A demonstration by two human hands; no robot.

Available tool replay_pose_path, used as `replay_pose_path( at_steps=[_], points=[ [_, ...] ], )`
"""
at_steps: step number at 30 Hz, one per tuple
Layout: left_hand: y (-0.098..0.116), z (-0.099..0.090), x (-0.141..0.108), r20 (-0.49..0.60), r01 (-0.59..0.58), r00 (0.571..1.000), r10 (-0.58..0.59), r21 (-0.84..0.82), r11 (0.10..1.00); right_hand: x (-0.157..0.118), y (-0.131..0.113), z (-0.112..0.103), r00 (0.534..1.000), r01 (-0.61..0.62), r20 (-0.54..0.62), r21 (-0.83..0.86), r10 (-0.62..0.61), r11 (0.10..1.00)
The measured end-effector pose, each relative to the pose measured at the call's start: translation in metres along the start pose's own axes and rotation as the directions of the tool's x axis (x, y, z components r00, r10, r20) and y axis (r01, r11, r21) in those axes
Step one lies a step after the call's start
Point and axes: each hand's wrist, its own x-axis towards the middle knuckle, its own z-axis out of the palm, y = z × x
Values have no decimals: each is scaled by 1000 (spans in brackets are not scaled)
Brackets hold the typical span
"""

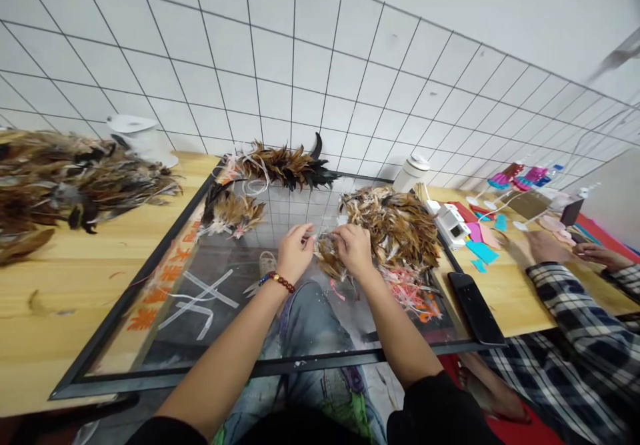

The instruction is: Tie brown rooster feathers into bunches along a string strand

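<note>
Over the middle of a black-framed glass panel (235, 325), my left hand (296, 253) has its fingers curled together near the fingertips of my right hand; what it pinches is too small to name. My right hand (354, 248) is closed on the edge of a small bunch of brown feathers (329, 258). A large pile of brown feathers (397, 225) lies just to its right, with pink and orange bound quills (410, 291) below. Further back are a feather strip (285, 165) and a smaller feather bunch (233, 211). Scissors lie beside my left wrist, partly hidden.
Many feathers (75, 178) cover the table's left part. White strips (200, 298) lie on the glass. A white jar (411, 173), power adapters (451, 225) and a black phone (475, 306) stand or lie at right. A person in a plaid sleeve (565, 291) works beyond them.
</note>
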Motion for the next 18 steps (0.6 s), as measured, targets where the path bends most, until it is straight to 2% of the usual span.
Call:
replay_pose_path(
  at_steps=[3, 6, 8, 11, 13, 15, 18],
  points=[
    [8, -2, -3, 133, -160, 983, 128, 263, 951, -1, -6, -2, 993, 118, 2, -100, -118, 988],
    [13, -4, -4, 263, -209, 960, 98, 439, 874, -2, -9, -4, 975, 221, 17, -144, -221, 965],
    [13, -7, -2, 227, -145, 973, 44, 451, 881, -2, -8, -5, 980, 200, 8, -155, -201, 967],
    [8, -13, 3, 61, 17, 997, -45, 389, 921, -2, -2, -7, 998, 65, -3, -174, -67, 983],
    [5, -15, 7, -25, 120, 993, -118, 340, 933, -2, 2, -7, 1000, 8, 11, -200, -5, 980],
    [4, -15, 9, -54, 168, 986, -159, 304, 938, -2, 4, -6, 1000, 6, 26, -228, 0, 974],
    [4, -13, 7, -37, 173, 985, -170, 310, 935, -5, 3, -4, 998, 59, 38, -247, -52, 967]
  ],
)
